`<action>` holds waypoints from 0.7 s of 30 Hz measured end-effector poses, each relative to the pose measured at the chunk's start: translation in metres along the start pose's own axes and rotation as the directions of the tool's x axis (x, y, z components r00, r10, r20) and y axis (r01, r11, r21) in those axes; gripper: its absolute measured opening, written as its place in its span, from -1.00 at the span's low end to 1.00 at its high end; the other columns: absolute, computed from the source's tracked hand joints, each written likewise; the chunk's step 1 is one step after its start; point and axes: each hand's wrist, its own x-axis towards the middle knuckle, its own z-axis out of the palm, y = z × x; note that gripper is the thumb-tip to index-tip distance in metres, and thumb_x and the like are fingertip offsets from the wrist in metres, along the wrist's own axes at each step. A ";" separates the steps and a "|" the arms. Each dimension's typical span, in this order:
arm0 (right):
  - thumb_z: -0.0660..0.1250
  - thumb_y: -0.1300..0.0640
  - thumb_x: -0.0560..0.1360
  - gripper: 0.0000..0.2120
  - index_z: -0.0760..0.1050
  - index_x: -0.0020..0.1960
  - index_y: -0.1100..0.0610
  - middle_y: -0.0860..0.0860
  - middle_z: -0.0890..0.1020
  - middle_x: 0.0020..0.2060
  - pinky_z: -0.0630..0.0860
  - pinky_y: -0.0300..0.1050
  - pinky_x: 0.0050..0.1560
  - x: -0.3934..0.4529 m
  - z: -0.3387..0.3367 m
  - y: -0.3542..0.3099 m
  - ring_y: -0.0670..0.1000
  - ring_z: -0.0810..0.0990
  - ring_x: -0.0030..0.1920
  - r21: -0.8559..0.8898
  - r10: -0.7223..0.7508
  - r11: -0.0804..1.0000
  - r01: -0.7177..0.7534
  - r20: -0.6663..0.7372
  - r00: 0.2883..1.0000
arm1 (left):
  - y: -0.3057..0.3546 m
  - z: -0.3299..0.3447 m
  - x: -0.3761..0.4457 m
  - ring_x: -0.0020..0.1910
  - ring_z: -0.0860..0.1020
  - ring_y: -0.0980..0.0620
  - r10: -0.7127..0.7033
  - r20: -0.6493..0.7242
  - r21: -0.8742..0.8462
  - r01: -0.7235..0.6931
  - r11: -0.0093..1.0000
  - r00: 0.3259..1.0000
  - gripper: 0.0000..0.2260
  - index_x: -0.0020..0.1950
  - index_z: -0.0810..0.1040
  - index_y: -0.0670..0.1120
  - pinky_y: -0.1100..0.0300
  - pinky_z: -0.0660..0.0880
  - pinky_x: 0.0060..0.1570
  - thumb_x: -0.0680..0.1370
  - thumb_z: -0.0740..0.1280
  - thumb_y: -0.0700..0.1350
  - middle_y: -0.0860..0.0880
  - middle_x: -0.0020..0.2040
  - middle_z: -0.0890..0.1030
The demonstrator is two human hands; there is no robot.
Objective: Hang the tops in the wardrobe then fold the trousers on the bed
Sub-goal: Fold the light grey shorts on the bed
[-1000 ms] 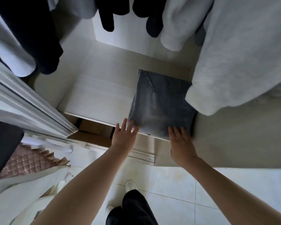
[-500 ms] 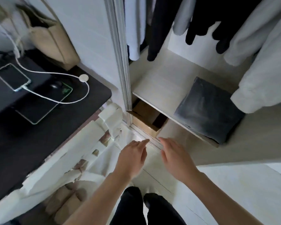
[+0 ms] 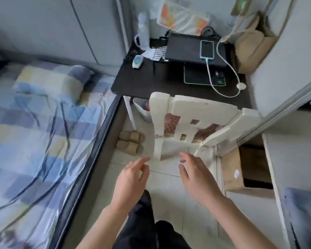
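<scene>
My left hand (image 3: 131, 180) and my right hand (image 3: 196, 177) hang in front of me over the pale floor tiles, both empty with fingers apart. The folded grey trousers (image 3: 305, 214) show only as a dark grey-blue corner on the wardrobe shelf at the far right edge. The bed (image 3: 34, 132) with a blue, yellow and white checked sheet and a matching pillow (image 3: 50, 79) fills the left side. No tops show in this view. The wardrobe's sliding door rail (image 3: 280, 112) runs diagonally at the right.
A white chair (image 3: 196, 121) with a quilted pink cushion stands just ahead of my hands. Behind it is a black desk (image 3: 147, 81) with a laptop, a charging phone (image 3: 207, 49) and a mouse pad. Tan slippers (image 3: 129, 142) lie beside the bed frame. A cardboard box (image 3: 241, 169) sits low in the wardrobe.
My hands have left the folded trousers on the wardrobe shelf and drawn back. The view has swung left from the wardrobe to the desk, chair and bed.
</scene>
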 end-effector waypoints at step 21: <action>0.19 0.12 0.58 -0.65 0.37 0.35 0.15 0.05 0.54 0.15 0.36 -0.11 0.18 -0.102 0.337 -0.404 0.06 0.48 0.21 0.143 -0.573 0.729 0.670 0.662 0.483 | -0.329 -0.209 -0.380 -0.20 0.56 0.21 -0.795 -0.435 -0.469 0.647 0.601 0.423 -0.74 0.23 0.54 0.08 0.33 0.46 -0.19 0.58 0.29 -0.18 0.13 -0.22 0.60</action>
